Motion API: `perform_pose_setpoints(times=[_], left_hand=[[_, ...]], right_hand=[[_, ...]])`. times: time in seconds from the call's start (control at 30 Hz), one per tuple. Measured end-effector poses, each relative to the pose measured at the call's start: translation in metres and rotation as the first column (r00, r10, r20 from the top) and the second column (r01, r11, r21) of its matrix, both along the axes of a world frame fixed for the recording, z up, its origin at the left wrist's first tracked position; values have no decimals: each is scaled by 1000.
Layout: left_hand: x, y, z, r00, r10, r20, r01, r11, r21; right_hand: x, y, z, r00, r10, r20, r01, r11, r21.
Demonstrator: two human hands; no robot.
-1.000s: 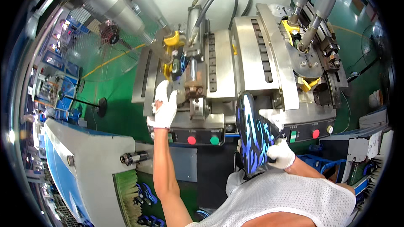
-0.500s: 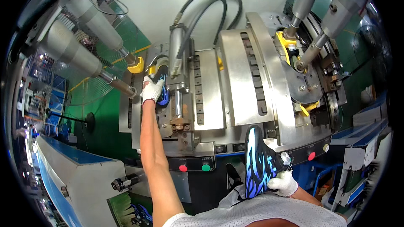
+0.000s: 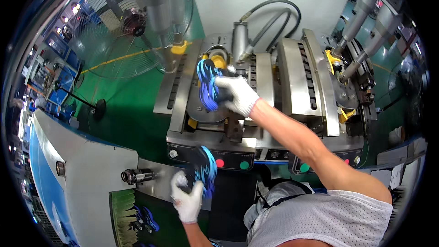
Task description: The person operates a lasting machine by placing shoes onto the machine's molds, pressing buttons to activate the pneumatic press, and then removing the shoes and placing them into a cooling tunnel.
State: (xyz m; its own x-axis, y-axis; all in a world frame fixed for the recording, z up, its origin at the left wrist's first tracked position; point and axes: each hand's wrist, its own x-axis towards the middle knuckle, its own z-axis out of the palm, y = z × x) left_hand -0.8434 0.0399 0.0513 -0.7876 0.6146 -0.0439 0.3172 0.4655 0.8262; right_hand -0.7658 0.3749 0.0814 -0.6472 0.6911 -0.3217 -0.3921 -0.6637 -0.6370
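**Two shoes, one press station**

So here's the setup: the right hand point(image 3: 238, 95) in a white cotton glove is reaching up over the grey steel pressing machine point(image 3: 292, 73) and has its fingers curled around a blue-and-black patterned shoe point(image 3: 208, 84) that sits sole-side out on the left station's round metal plate, right beside the yellow fitting point(image 3: 218, 59) at the top. The grip looks closed on the heel end, thumb side hidden, so I can't say how tight.

The left hand point(image 3: 186, 196), also gloved in white, is down low in front of the control panel, wrapped shut around a second blue-and-black shoe point(image 3: 203, 169), holding it upright just below the red button point(image 3: 220, 163) and green button point(image 3: 244, 165).

If you ask me, the trick at this point is seating the shoe square on the plate, toe and heel lined up with the mount, and keeping fingers on the outer edge, well away from the clamp parts. I'd also keep the spare shoe from bumping those buttons.

Big wire-guard fan point(image 3: 123, 18) on the green floor to the left.
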Motion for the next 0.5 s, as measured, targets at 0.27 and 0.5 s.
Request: perform_pose_setpoints(times=[0.27,0.5], left_hand=[[133,-155,-102,907,302,294,-182,910,-372],[209,-176,-122,685,716,138,-613,668,-421]], right_hand=[[-156,186,-220,-18,-474,880,-325,835,443],[-181,175,-216,-156,-714,683,-987,133,-86]])
